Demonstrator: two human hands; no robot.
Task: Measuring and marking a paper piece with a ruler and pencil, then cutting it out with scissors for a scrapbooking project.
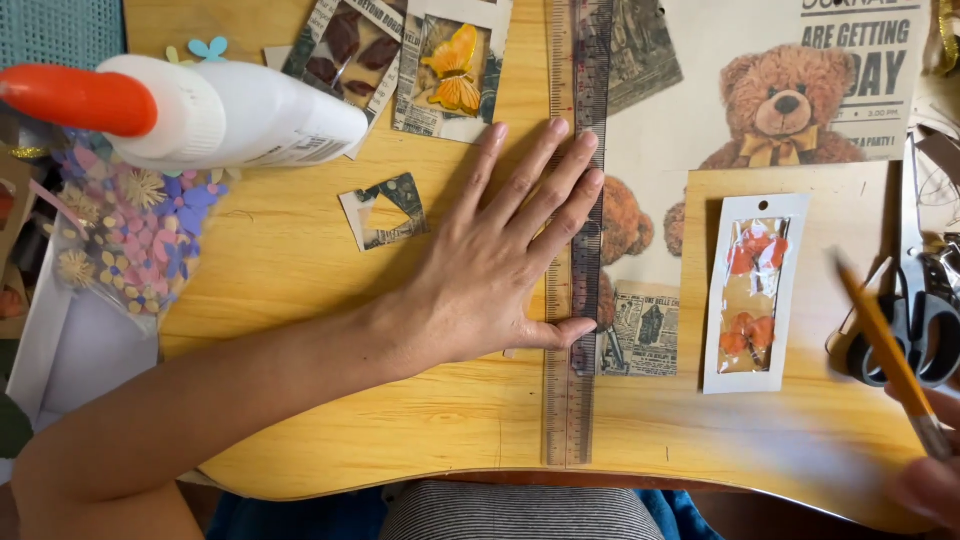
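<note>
Wooden table (300, 250): white glue bottle (230, 110) with orange cap at the far left corner; clear bag of paper flowers (130, 230) below it; small cut paper frame (385, 210) left of centre; butterfly card (450, 70) at the far edge; teddy-bear printed sheet (780, 100) far right; packet of orange pieces (755, 290); scissors (925, 310) at the right edge.

Clear ruler (572, 250): long, lying centre, far edge to near edge. Left hand (500, 270), fingers spread flat, presses it down. Right hand (930, 470), near right corner, grips a yellow pencil (885, 350), blurred.
</note>
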